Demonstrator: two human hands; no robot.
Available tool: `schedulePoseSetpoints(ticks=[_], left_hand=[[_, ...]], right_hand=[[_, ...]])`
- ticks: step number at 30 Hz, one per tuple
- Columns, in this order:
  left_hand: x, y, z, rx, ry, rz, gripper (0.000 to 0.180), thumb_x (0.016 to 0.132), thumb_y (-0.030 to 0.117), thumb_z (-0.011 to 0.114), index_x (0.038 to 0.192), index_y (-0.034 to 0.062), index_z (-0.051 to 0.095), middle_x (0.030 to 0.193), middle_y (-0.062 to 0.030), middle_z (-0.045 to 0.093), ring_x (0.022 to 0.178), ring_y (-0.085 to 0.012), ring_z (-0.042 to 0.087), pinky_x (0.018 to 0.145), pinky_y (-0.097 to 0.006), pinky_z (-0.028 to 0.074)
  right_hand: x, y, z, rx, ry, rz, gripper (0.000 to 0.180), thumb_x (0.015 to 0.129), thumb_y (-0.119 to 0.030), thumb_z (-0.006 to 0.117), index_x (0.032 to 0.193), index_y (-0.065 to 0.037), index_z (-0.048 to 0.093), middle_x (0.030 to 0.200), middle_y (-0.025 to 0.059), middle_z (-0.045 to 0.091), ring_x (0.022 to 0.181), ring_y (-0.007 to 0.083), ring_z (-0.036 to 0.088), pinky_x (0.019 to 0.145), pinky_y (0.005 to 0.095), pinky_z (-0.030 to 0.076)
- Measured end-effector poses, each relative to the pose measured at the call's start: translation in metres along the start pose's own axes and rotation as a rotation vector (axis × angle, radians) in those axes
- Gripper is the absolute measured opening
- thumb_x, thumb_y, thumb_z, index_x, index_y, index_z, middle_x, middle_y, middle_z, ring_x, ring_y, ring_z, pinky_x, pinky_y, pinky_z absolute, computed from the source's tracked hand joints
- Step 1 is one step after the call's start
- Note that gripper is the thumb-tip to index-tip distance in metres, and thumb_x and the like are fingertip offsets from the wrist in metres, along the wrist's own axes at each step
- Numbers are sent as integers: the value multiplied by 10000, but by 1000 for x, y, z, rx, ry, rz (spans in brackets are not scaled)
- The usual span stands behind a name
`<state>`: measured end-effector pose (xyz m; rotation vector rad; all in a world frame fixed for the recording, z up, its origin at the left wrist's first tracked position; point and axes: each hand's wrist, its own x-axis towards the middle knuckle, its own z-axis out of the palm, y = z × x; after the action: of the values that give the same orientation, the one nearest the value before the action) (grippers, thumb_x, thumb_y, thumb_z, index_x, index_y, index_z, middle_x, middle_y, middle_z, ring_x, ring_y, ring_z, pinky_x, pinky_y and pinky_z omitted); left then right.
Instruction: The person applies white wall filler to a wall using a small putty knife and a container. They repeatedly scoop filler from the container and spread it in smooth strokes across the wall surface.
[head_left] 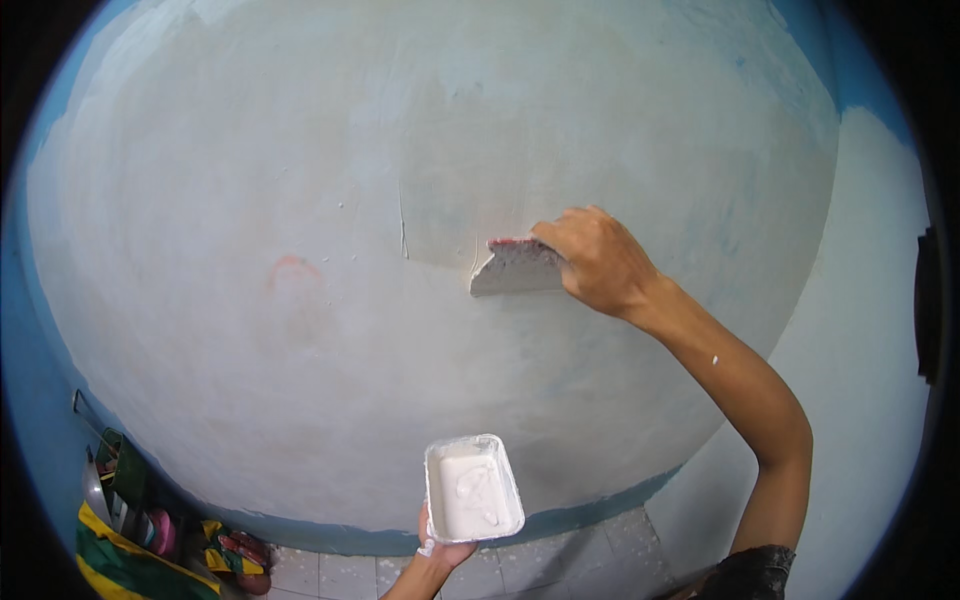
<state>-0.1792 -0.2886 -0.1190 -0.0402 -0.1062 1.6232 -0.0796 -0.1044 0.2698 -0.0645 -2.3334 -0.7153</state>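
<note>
My right hand (598,262) is closed on a wide putty knife (515,270) whose broad blade, smeared with pale filler, lies against the wall. A reddish strip runs along the knife's upper edge, and my fingers hide the rest of its grip. Low in the middle, my left hand (447,550) holds a white rectangular tub (473,490) from below and the side. White paste (468,497) covers its bottom, and more clings to its rim and to my fingers. The wall (380,350) is coated in whitish filler, with thin ridges and small blobs left of the knife.
Blue paint (50,270) borders the coated area at the left, upper corners and bottom. A side wall (860,330) meets it at the right. Tiled floor (345,578) runs along the base. At lower left stand a green container (122,468), a yellow-and-green cloth or bag (125,555) and assorted items.
</note>
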Motion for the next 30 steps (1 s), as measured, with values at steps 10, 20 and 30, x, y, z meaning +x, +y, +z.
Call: schedulePoseSetpoints(ticks=[10, 20, 30], left_hand=[[-11, 2, 3, 14, 33, 99, 561, 997, 455, 303, 1408, 116, 479, 1408, -93, 536, 1278, -322, 523, 1103, -519, 381], [-12, -6, 4, 19, 52, 117, 553, 996, 446, 307, 1404, 114, 481, 1402, -95, 539, 1273, -324, 525, 1098, -521, 385], [-1, -9, 7, 22, 46, 117, 546, 996, 437, 310, 1399, 112, 484, 1395, -97, 542, 1268, -325, 527, 1093, -523, 388]], right_hand=[[162, 101, -119, -363, 555, 100, 171, 746, -53, 537, 810, 16, 679, 708, 261, 633, 564, 330, 621, 554, 401, 486], [45, 5, -15, 94, 250, -44, 356, 687, -4, 641, 1038, -33, 690, 923, 206, 688, 847, 382, 653, 773, 413, 525], [94, 14, 27, -12, 189, -63, 324, 661, 12, 581, 951, -80, 692, 755, 160, 656, 717, 357, 629, 680, 432, 508]])
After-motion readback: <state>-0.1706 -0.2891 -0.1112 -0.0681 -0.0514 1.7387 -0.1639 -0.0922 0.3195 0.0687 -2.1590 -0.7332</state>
